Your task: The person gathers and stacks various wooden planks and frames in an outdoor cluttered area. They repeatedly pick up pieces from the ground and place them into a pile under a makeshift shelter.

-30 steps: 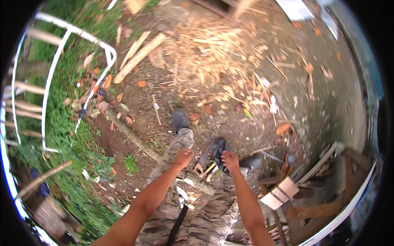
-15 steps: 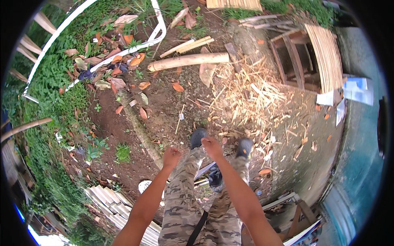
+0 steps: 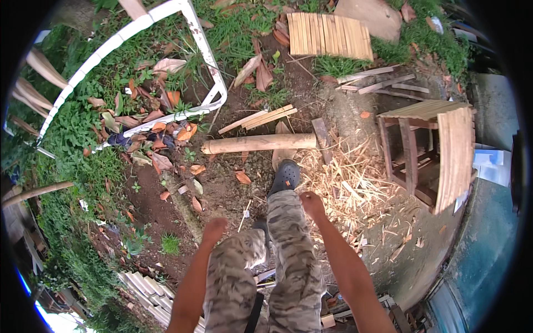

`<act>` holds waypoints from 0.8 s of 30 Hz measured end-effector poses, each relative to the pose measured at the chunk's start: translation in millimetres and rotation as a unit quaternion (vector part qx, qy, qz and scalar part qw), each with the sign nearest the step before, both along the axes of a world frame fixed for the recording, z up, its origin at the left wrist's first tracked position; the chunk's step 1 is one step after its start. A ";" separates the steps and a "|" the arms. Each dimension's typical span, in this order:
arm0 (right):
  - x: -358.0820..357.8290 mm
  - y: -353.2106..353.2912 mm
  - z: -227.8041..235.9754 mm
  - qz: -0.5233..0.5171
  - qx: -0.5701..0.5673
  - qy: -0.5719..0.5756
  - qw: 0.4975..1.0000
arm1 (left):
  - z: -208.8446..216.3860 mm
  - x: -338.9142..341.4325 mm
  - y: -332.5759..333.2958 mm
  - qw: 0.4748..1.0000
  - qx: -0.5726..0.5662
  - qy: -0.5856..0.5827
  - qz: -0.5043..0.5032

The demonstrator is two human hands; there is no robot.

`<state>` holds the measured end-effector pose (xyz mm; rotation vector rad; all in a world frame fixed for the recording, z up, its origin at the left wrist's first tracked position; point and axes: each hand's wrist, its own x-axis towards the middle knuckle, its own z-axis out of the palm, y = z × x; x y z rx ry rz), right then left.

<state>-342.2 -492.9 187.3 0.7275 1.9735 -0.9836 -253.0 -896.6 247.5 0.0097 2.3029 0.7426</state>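
My left hand point(image 3: 215, 228) hangs over the bare soil beside my raised left knee; motion smears its fingers. Beside my right thigh, my right hand point(image 3: 312, 204) is loosely curled, with nothing visible in it. Neither hand touches any object on the ground. Ahead of my right foot, in a dark clog point(image 3: 286, 176), a thick bamboo pole point(image 3: 261, 144) lies crosswise. Several split bamboo strips point(image 3: 269, 117) rest on the soil beyond it. A heap of pale shavings point(image 3: 355, 183) spreads to the right of the foot.
A wooden frame with bamboo slats point(image 3: 455, 155) stands at the right, beside a blue-green wall point(image 3: 483, 244). A slatted bamboo panel point(image 3: 330, 36) lies at the far side. Left are a bent white metal frame point(image 3: 205, 61), leaves and grass. Corrugated sheets point(image 3: 147, 294) lie near left.
I have stepped forward, my right foot now leading near the bamboo pole. My hands have swung apart, the left to the left and the right to the right. The slatted frame appears nearer.
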 end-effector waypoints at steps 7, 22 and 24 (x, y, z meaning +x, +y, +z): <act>-127.8 -26.7 -78.5 0.173 0.059 -0.009 0.983 | -142.5 -207.6 26.4 0.992 -0.071 0.064 0.077; -276.3 -126.7 -257.3 0.496 0.245 0.263 0.791 | -317.0 -363.2 65.3 0.942 -0.211 0.098 -0.241; -273.2 -126.1 -255.6 0.475 0.238 0.267 0.804 | -313.8 -365.4 58.4 0.945 -0.186 0.111 -0.246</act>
